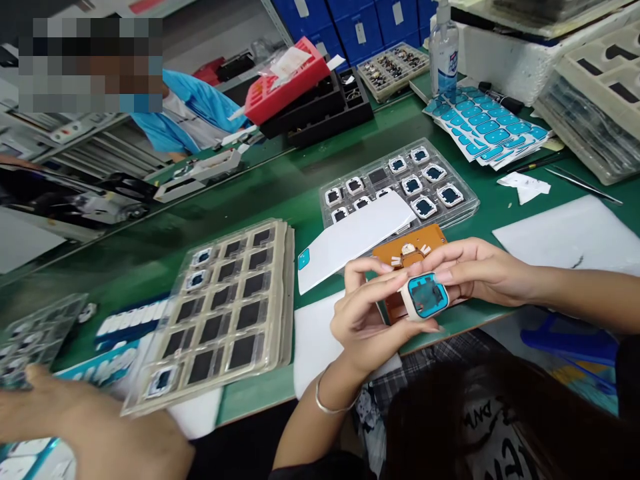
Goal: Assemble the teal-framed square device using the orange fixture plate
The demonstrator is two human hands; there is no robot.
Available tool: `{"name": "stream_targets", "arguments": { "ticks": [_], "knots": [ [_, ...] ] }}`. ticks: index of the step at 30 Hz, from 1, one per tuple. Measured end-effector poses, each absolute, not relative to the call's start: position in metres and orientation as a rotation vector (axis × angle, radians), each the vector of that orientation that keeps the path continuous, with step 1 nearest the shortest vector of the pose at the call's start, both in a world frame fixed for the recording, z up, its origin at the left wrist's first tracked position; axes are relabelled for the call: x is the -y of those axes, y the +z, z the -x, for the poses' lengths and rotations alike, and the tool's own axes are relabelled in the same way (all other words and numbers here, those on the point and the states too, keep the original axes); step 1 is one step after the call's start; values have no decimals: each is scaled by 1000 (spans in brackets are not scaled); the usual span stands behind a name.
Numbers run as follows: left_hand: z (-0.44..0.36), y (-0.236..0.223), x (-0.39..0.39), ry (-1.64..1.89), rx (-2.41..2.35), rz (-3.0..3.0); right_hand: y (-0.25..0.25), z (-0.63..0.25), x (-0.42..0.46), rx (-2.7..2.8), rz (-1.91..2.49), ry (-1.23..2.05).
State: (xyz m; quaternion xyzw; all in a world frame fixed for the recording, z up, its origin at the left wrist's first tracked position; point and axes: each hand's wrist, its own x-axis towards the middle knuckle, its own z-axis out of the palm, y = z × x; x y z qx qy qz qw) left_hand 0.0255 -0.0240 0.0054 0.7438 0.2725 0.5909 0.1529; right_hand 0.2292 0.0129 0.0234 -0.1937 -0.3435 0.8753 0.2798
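Between my two hands is a small squarish smartwatch case (428, 296), with a pale side wall, a bright blue border on its face and a dark centre. My left hand (367, 313) is closed round it from the left, thumb below and fingers above. From the right, my right hand (470, 270) grips its upper right edge with thumb and fingers. Just behind the hands lies an orange-brown fixture block (410, 243) with a metal fitting. A white sheet (355, 233) with one blue sticker at its left end overlaps a clear tray (463, 217) of similar cases.
Left of my hands stands a stack of trays (240, 300) with dark square inserts. A co-worker's hand (45, 407) reaches in at the lower left; another person sits across the bench. Blue sticker sheets (493, 127), tweezers (583, 183) and a pump bottle (444, 57) are at the right.
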Motion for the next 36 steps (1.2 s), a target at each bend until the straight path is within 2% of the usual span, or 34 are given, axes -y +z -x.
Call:
{"name": "stream_targets", "arguments": {
  "ticks": [18,36],
  "knots": [
    [-28,4,27,1632,-773,-2098,26,-227,-10,857,492,2344],
    [-30,10,27,1635,-725,-2215,21,-229,-9,1051,586,2240]
  ]
}}
